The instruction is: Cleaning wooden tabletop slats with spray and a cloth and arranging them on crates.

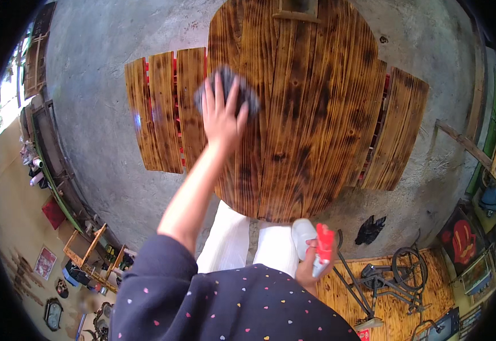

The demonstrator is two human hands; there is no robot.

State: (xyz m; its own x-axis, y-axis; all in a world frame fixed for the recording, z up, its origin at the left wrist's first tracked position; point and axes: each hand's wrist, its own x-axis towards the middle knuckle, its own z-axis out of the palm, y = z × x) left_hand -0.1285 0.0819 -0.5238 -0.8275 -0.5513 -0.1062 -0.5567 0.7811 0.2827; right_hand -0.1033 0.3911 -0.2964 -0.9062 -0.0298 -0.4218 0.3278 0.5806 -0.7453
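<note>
My left hand point(222, 122) lies flat with fingers spread over a crumpled grey cloth point(249, 98), pressing it on the left part of a round wooden tabletop point(293, 125). The tabletop is brown with dark scorched grain. Low in the view, close to my body, my right hand point(306, 271) is closed around a spray bottle point(302, 236) with a whitish body and a red trigger head. Part of that hand is hidden behind the bottle's head. Some blur softens the cloth and the left fingers.
Slatted wooden benches flank the tabletop, a left bench point(163, 108) and a right bench point(398, 131), with red showing between slats. A small wooden box point(297, 11) sits at the tabletop's far edge. A black crumpled item point(370, 229) lies on the concrete floor point(100, 113), near a dark bicycle frame point(373, 284).
</note>
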